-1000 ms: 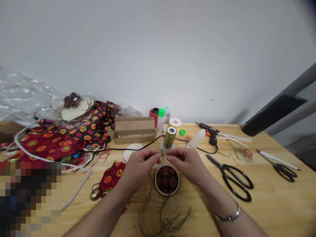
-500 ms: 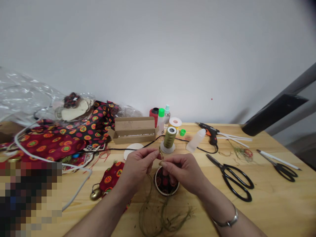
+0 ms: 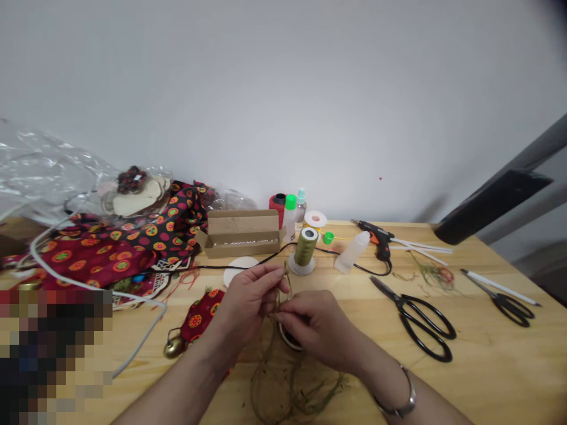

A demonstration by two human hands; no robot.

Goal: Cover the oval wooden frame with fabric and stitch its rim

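Note:
My left hand (image 3: 254,295) is closed in a pinch on olive-green thread (image 3: 287,277), a bit of which sticks up above the fingertips. Just below and to the right, my right hand (image 3: 314,321) pinches the same thread, with a short length between the two hands. Beneath the right hand lies a round dark patterned fabric piece with a pale rim (image 3: 287,339), mostly covered. Loose green strands (image 3: 305,395) trail in loops on the table in front. A spool of olive thread (image 3: 306,248) stands upright just beyond my hands.
Large black-handled scissors (image 3: 420,319) lie to the right, smaller scissors (image 3: 509,304) farther right. Behind are a glue gun (image 3: 376,239), a white bottle (image 3: 353,254) and an open cardboard box (image 3: 241,245). Patterned fabric (image 3: 97,254) and a brass bell (image 3: 174,347) lie left.
My right hand has moved down and slightly left, covering more of the round fabric piece. My left hand stays in nearly the same place, still pinching the thread.

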